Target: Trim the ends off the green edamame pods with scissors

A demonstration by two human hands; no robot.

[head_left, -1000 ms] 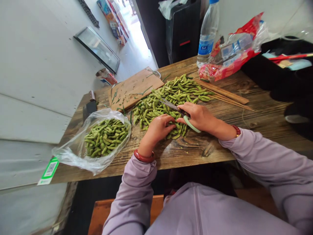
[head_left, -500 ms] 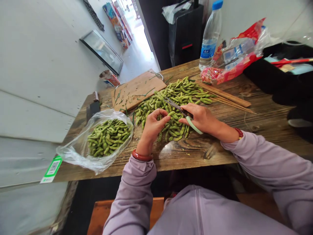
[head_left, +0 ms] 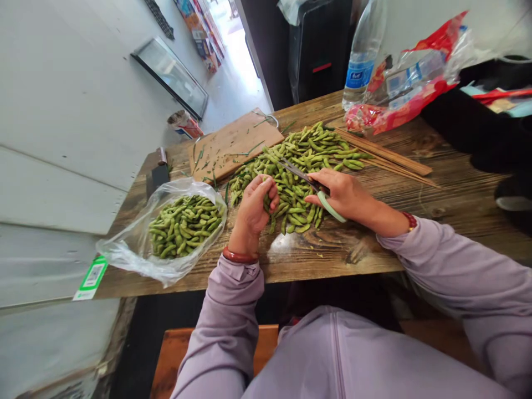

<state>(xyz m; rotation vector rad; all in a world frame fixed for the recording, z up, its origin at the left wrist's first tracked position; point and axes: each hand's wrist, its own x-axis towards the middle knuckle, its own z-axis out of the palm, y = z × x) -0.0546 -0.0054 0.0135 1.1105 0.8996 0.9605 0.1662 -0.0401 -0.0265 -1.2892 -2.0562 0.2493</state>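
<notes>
My left hand (head_left: 256, 206) is closed at the near left edge of a heap of green edamame pods (head_left: 305, 145), its fingers curled in. A bit of green pod shows between the fingers; how many pods they hold is hidden. My right hand (head_left: 343, 194) grips scissors (head_left: 330, 208) with pale green handles, the dark blades pointing left over the heap. Whether the blades are fully together is hard to make out. To the left of my left hand, a clear plastic bag (head_left: 199, 271) lies open with many pods inside.
Behind the heap lies a wooden cutting board (head_left: 236, 145) with green scraps. A cleaver (head_left: 158, 180) rests at the left edge. Wooden chopsticks (head_left: 390, 158), a water bottle (head_left: 359, 72) and a red plastic wrapper (head_left: 415, 113) are at the right of the wooden table (head_left: 374, 257).
My left hand has turned and curled its fingers inward around the pod it pinched at its fingertips. My right hand keeps the scissors in nearly the same place. The view has tilted slightly.
</notes>
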